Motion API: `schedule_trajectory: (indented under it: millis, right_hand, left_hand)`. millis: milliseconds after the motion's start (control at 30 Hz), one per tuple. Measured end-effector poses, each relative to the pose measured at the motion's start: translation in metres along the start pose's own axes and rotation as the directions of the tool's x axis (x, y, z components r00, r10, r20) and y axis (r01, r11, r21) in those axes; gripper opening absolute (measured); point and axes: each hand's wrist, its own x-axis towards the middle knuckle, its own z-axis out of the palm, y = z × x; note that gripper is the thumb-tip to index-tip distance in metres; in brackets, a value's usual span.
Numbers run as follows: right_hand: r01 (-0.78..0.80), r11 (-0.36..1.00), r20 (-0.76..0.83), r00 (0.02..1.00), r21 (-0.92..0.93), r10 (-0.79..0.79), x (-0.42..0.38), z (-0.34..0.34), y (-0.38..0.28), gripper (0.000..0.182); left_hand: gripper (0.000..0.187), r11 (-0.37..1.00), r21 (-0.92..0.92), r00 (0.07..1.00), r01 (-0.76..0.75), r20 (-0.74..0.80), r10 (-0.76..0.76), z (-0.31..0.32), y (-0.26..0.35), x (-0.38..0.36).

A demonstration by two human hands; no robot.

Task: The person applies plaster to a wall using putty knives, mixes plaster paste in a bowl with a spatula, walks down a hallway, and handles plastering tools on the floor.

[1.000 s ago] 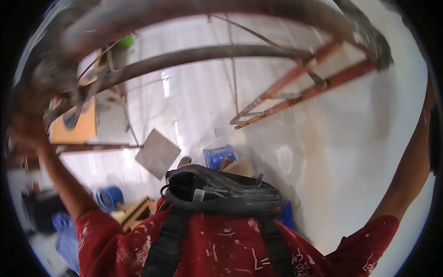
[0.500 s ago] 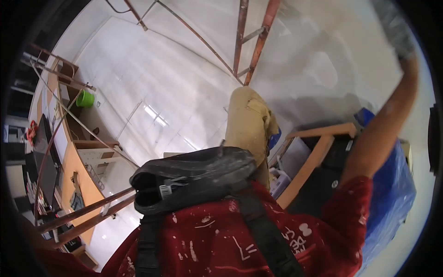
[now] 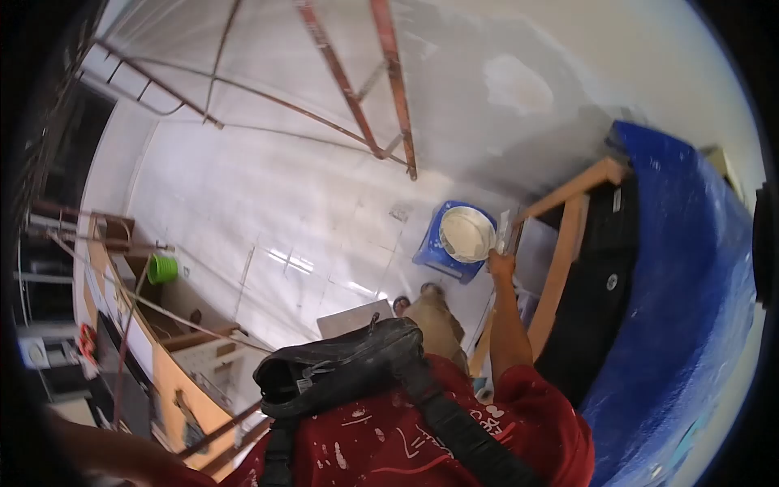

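My right hand [image 3: 501,265] is lowered beside a round tub of pale paste [image 3: 467,234] and is closed on the handle of a putty knife. The putty knife's light, flat blade [image 3: 504,230] points away from me, close to the tub's right rim. Under the tub is a blue plastic stool [image 3: 442,264] on the tiled floor. Of my left arm only the forearm [image 3: 105,446] shows at the lower left; the hand is out of sight.
Red scaffold legs [image 3: 398,97] rise ahead by the patched wall [image 3: 519,85]. At right, blue sheeting [image 3: 682,284] and a wooden frame [image 3: 560,276] stand close. A desk [image 3: 195,398] and green bucket [image 3: 162,269] are at left. A black bag [image 3: 341,361] hangs on my chest.
My right hand has come down from high on the wall at the right to the tub. The view has shifted, and the tub and stool now show.
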Motion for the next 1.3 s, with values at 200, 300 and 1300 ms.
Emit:
schedule_trajectory:
  millis: [200,300,1300]
  right_hand:
    - [-0.134,0.946,0.092,0.990,0.295,0.111,0.012,0.048,0.070,0.013]
    - [-0.259,0.920,0.117,0.965,0.296,0.234,-0.004,0.039,0.066,0.013]
    - [-0.388,0.922,-0.235,0.898,-0.023,0.372,-0.154,0.246,0.273,0.020]
  left_hand:
    - [0.038,0.995,-0.029,0.938,0.094,0.339,-0.079,0.109,-0.026,0.076]
    - [0.038,0.964,0.109,0.841,0.242,0.472,-0.264,0.172,-0.113,0.052]
    - [0.044,0.613,0.328,-0.035,0.719,0.898,-0.439,0.498,-0.462,-0.021]
